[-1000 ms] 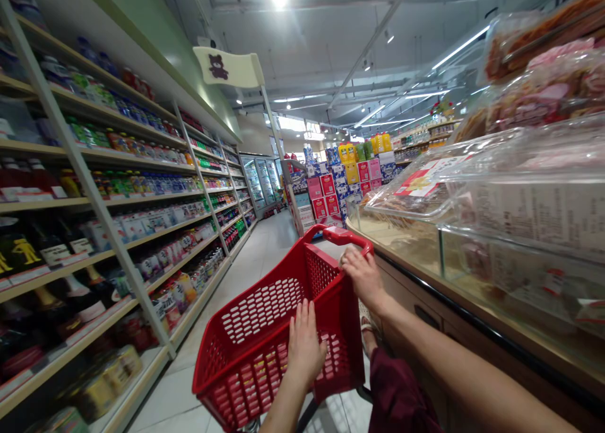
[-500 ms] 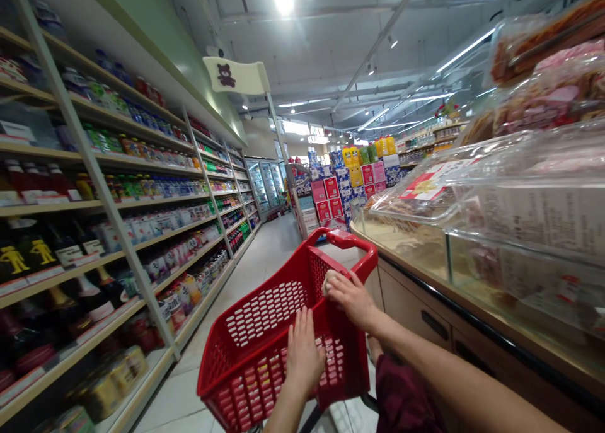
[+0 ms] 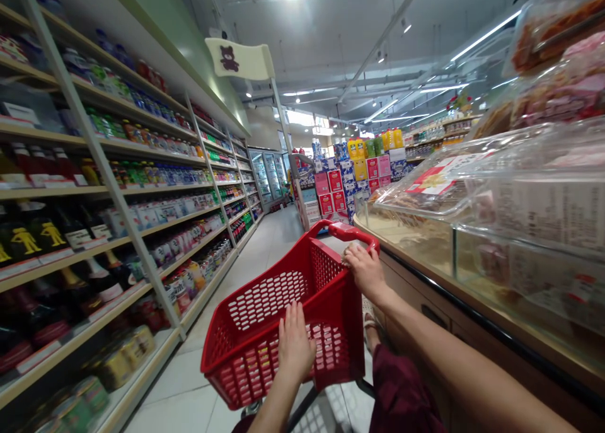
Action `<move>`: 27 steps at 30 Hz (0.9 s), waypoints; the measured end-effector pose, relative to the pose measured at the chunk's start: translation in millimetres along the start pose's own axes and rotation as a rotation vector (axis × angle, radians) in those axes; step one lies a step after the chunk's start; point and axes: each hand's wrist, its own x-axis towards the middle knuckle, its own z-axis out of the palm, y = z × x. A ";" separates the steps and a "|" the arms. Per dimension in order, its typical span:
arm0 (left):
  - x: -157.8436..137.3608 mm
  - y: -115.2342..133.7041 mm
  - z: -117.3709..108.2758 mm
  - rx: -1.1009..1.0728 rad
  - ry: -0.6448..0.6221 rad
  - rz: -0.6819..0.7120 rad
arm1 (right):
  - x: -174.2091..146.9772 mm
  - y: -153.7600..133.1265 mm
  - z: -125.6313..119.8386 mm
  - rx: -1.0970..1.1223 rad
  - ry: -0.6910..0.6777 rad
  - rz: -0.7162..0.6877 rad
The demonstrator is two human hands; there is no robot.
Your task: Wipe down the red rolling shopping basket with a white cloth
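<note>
A red plastic shopping cart (image 3: pixel 269 345) with lattice sides stands before me, its basket tilted in view. My left hand (image 3: pixel 296 345) lies on the near side of the basket, fingers straight and together over the upper rim, holding nothing. At the corner by the red handle (image 3: pixel 347 231), my right hand (image 3: pixel 366 270) presses a small pale wad, apparently a cloth (image 3: pixel 350 254), against the cart. The fingers of this hand are bent over the cloth and hide most of it.
Drink shelves (image 3: pixel 161 234) line the left side. On the right, a glass-edged counter (image 3: pixel 411 231) bears clear plastic food packs (image 3: pixel 439 174). Stacked boxes (image 3: pixel 335 187) stand ahead beside the tiled aisle (image 3: pixel 276 237). My foot (image 3: pixel 371 326) is beside the cart.
My right hand has slid with the cloth along the rim, up and right toward the handle. My left hand has shifted slightly left on the basket's side.
</note>
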 end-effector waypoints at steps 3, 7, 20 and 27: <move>-1.4 -1.6 0.2 0.004 -0.010 0.013 | -9.5 -14.4 6.3 0.049 -0.045 -0.217; -2.4 -4.4 4.2 0.016 0.002 0.049 | -9.5 -9.5 5.8 0.102 -0.050 -0.282; -2.0 -7.6 11.9 0.029 0.048 0.075 | -9.1 -14.9 13.2 0.039 0.004 -0.150; -2.1 -12.2 7.2 0.007 0.000 0.079 | -23.6 -31.6 22.9 0.098 -0.025 -0.457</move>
